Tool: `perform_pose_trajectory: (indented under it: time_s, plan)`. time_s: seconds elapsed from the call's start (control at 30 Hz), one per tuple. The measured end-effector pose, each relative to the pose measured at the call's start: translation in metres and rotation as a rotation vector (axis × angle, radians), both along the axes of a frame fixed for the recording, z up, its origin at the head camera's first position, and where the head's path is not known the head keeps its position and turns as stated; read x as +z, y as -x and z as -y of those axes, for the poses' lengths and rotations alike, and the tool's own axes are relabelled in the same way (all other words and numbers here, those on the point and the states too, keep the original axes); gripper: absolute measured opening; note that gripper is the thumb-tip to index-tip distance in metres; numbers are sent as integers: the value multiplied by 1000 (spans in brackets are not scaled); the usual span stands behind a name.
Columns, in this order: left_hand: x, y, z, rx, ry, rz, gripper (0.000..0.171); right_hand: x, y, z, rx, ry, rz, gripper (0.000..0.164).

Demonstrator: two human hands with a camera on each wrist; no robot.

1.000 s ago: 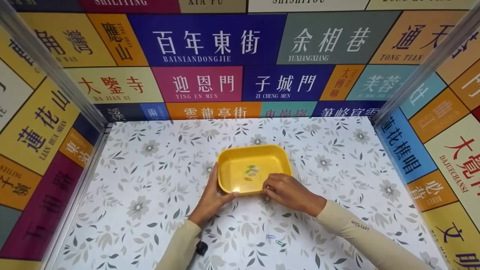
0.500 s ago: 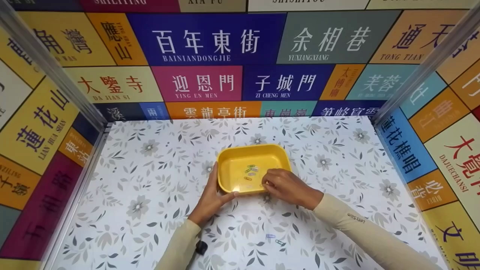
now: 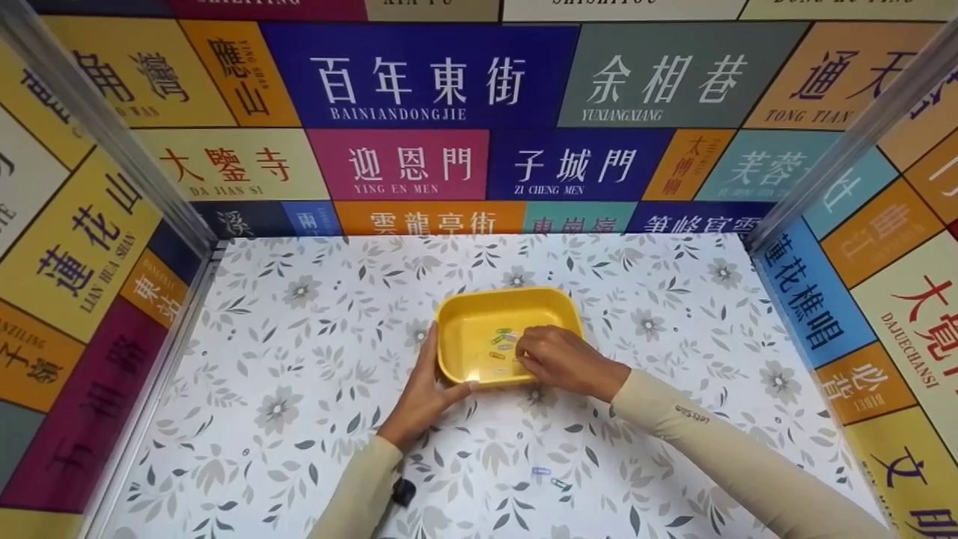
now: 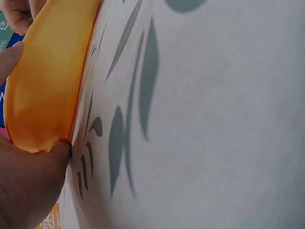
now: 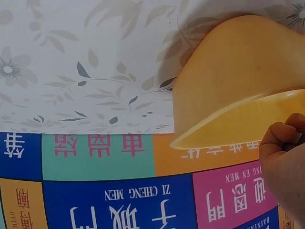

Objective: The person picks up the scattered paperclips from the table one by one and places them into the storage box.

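Note:
A yellow plastic box (image 3: 464, 318) stands on the patterned table, with several coloured paper clips (image 3: 497, 355) lying on its floor. My left hand (image 3: 423, 400) grips its left end, thumb on the near rim and fingers along the side. In the left wrist view, the thumb and a fingertip (image 4: 59, 149) meet the box wall. My right hand (image 3: 561, 359) reaches over the near right rim, fingers curled and fingertips together above the box floor beside the clips. A small pale bit, like a paper clip, shows at those fingertips; most of it is hidden.
A lilac paper clip (image 3: 541, 471) and a green paper clip (image 3: 560, 484) lie on the table nearer to me. A small black object (image 3: 403, 492) sits beside my left sleeve. Printed panels (image 3: 419, 75) wall the table at the back and sides.
My right hand has moved from the near right rim inward and left over the box, closer to the clips. My left hand and the box stay in place.

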State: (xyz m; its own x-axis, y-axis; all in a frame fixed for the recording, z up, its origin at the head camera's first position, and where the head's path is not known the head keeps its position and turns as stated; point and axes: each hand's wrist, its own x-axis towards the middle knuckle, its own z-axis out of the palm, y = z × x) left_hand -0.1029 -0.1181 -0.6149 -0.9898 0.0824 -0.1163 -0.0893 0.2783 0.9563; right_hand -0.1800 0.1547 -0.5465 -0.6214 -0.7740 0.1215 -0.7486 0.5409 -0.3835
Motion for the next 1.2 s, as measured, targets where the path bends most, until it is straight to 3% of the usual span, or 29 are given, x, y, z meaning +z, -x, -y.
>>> perform_pose_trajectory:
  time_s: [0.2,0.6,1.2]
  plan:
    - [1,1,-1,8,-22,-16,132,1,10,7,25,-3,-27,11]
    - [-2,1,1,-2,-20,-52,133,6,24,22,-40,-137,100,17]
    - [-2,0,1,-14,-36,-53,131,-3,39,31,28,-105,38,12]
